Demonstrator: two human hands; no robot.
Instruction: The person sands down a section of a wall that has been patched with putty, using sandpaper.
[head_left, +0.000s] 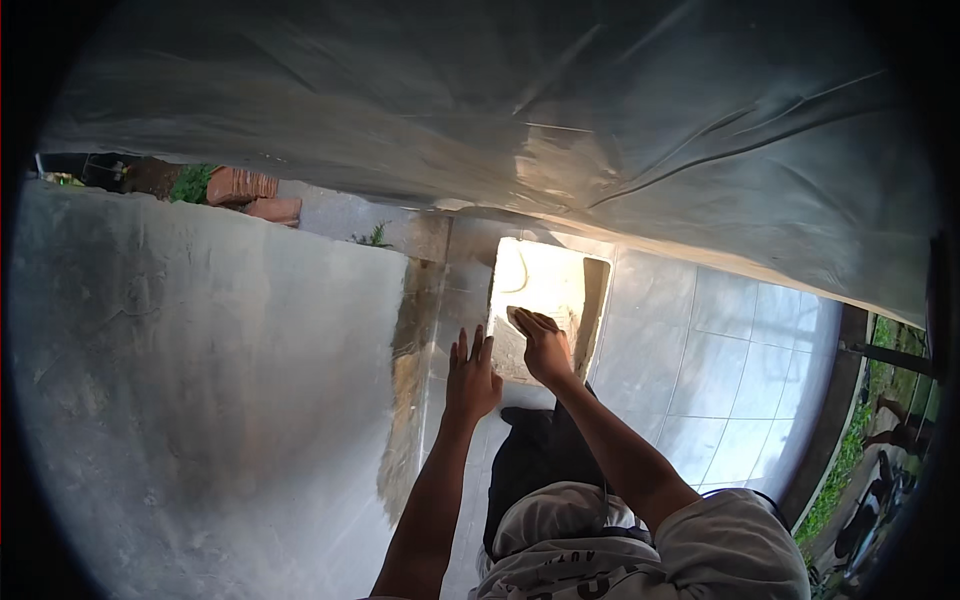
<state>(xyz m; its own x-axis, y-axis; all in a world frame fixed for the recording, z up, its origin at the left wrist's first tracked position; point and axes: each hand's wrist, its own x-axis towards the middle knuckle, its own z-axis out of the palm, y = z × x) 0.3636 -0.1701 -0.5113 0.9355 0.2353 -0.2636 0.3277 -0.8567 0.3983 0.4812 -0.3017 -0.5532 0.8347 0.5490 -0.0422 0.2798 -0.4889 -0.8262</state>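
Note:
A pale, shallow rectangular box or tray (551, 262) lies before me, its inside brightly sunlit and a darker side wall showing at the right. My right hand (546, 346) reaches over it with bent fingers around a small pale piece (513, 313), perhaps a pad or a block; its material is unclear. A grey, grainy patch (511, 352) covers the near left part of the box. At the box's left edge is my left hand (474, 379), fingers apart and holding nothing. Whether its fingertips touch the edge I cannot tell.
A grey plastered wall (225, 337) rises at the left. Dark plastic sheeting (450, 90) hangs across the far side. Grey floor tiles (705, 352) stretch right, towards a dark ledge (821, 450) with grass beyond. Terracotta tiles (244, 187) are stacked past the wall.

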